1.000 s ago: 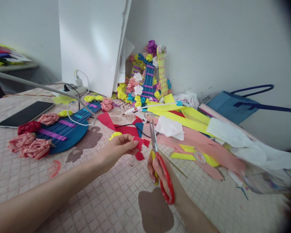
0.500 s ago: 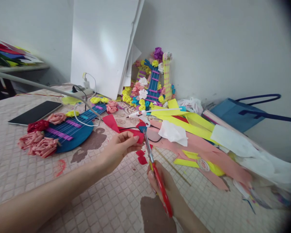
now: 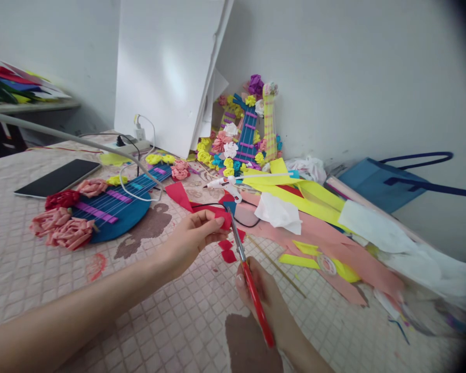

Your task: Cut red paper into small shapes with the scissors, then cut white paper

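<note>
Pinched between the thumb and fingers of my left hand (image 3: 198, 233) is a strip of red crepe paper (image 3: 179, 196), its far end trailing off to the left. My right hand (image 3: 262, 290) grips a pair of scissors (image 3: 257, 300) with red handles. The blades point away from me and lie right at the paper's edge, beside my left fingertips. Small cut red pieces (image 3: 228, 255) rest on the table just below the blades. Behind the scissor tips lies a white glue gun (image 3: 222, 183) with its black cord running near my left hand.
A blue paper guitar (image 3: 124, 217) with paper flowers and a tablet (image 3: 58, 177) lie at left. More decorated guitars (image 3: 247, 134) lean at the back. Yellow strips (image 3: 314, 199), pink paper (image 3: 334, 246), a tape roll (image 3: 326, 264) and a blue bag (image 3: 380, 184) fill the right.
The scissor handles have drawn closer together and the blades have closed somewhat at the red paper. Both hands stay in nearly the same place; the view has shifted slightly.
</note>
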Available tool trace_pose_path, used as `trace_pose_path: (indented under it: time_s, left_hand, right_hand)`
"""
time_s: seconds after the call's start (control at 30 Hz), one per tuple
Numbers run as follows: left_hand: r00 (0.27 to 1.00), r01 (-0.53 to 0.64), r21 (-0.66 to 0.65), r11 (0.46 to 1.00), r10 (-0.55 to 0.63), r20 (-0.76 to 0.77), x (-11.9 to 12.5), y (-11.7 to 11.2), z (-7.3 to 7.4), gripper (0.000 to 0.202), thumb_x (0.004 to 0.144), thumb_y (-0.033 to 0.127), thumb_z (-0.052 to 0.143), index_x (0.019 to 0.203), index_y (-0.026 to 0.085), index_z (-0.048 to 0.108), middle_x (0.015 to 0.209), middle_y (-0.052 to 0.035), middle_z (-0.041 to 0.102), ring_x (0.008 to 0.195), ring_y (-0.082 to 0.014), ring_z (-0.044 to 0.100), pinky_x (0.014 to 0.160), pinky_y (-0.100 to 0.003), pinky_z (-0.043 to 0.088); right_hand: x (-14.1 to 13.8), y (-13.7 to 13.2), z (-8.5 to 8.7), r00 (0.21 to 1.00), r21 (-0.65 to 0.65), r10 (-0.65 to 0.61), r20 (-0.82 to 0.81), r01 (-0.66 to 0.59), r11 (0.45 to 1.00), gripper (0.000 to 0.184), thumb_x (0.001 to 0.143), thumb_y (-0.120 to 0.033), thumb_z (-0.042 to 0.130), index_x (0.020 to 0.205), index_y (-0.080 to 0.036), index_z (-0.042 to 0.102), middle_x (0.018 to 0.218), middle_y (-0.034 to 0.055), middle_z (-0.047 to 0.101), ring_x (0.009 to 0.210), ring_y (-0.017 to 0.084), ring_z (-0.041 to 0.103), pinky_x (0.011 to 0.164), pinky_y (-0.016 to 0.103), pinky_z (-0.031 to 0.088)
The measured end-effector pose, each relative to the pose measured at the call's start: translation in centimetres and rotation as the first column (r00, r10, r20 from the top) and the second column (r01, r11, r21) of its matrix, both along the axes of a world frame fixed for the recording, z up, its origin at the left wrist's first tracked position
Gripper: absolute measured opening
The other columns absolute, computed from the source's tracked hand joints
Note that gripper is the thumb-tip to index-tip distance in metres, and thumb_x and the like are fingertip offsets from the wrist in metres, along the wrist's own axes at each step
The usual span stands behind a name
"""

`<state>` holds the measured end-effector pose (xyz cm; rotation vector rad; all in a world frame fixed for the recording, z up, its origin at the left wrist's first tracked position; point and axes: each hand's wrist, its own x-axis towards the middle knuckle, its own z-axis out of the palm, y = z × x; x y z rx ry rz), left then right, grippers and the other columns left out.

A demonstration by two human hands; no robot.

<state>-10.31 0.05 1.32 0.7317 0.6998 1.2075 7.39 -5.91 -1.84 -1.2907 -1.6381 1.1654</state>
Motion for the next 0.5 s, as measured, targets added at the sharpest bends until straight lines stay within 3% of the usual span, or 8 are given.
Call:
trace_pose_path:
  time_s: [0.5]
  left_hand:
    - [1.0, 0.002, 0.016, 1.0, -0.002, 0.001, -0.01, 0.11, -0.12, 0.021, 0.073, 0.024, 0.076, 0.07, 0.016, 0.057, 0.072, 0.0007, 0.069, 0.069, -0.0122, 0.066, 0.073, -0.026, 0.051]
  right_hand:
    - [0.02, 0.19, 0.37, 0.994, -0.03, 0.01, 0.104, -0.006, 1.0, 0.025, 0.082, -0.04, 0.054, 0.072, -0.023, 0.038, 0.063, -0.0054, 0.04, 0.056, 0.013, 0.037, 0.05, 0.025, 0.032]
